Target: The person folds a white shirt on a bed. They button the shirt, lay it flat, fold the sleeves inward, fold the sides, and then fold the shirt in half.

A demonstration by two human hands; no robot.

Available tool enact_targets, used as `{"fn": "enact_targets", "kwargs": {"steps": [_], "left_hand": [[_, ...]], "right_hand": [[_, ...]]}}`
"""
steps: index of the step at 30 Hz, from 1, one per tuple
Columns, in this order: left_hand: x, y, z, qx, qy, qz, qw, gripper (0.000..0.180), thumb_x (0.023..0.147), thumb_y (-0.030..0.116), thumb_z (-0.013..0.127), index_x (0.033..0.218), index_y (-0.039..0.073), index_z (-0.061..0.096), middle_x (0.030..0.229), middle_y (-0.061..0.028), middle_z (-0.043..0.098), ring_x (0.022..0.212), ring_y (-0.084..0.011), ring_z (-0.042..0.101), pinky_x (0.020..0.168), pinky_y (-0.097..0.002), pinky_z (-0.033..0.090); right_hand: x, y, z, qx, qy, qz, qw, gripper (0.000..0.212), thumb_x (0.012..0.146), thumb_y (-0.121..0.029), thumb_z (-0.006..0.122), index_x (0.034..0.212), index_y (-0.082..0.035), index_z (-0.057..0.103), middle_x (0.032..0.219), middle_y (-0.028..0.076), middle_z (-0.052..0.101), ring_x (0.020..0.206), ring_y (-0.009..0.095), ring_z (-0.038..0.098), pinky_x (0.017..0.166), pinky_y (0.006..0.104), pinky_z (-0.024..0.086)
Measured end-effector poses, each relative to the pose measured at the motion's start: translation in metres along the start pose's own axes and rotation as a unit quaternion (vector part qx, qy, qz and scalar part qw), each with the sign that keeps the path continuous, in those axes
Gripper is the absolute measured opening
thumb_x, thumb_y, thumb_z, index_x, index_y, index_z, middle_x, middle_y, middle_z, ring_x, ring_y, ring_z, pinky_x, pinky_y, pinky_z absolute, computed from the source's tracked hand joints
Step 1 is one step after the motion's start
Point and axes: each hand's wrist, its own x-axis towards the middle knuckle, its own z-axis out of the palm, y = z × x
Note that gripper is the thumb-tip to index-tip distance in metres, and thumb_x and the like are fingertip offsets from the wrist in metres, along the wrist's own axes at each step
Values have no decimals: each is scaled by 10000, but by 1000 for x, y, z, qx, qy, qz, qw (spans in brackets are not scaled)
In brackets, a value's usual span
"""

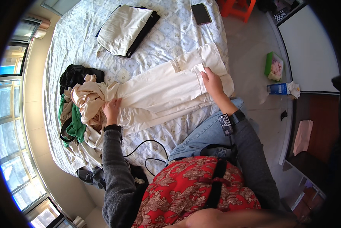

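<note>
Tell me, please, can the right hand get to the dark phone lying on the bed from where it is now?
Probably yes. The right hand rests on the cream trousers, and only bare quilt lies between it and the phone at the far edge; reaching it would likely take a forward lean.

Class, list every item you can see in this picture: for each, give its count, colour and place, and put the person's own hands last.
Trousers: one, cream, spread flat across the bed.
Clothes pile: one, cream, green and black, left side of bed.
Folded garments: one stack, white over black, top of bed.
Phone: one, dark, upper bed edge.
Bedspread: one, pale patterned.
Cable: one, black, near bed edge.
Tissue box: one, green, floor at right.
Left hand: flat on the trouser legs by the pile.
Right hand: pressing the trouser waist end.
</note>
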Motion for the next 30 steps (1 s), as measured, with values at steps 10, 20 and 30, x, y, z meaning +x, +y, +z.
{"fn": "enact_targets", "kwargs": {"steps": [10,20,30], "left_hand": [[-4,8,2,-32,13,-23,999,224,864,337,678,871,114,696,802,-66,696,806,-281,617,878,-408,425],[3,-4,-5,-222,-57,-106,968,225,874,241,681,934,26,707,837,-123,709,809,-274,674,750,-342,506],[6,-8,8,-195,-46,-146,969,239,854,266,697,924,38,707,802,-138,702,762,-290,673,723,-357,510]], "right_hand": [[-29,-17,-1,105,67,-97,987,206,893,-168,633,1076,-88,584,914,86,636,748,254,616,670,369,505],[-135,-123,136,546,-350,401,647,182,920,-234,660,853,-74,607,667,15,575,482,77,457,386,232,340],[-134,-125,148,511,-238,424,709,241,899,-245,685,780,-70,569,636,24,579,465,100,495,386,252,358]]}}
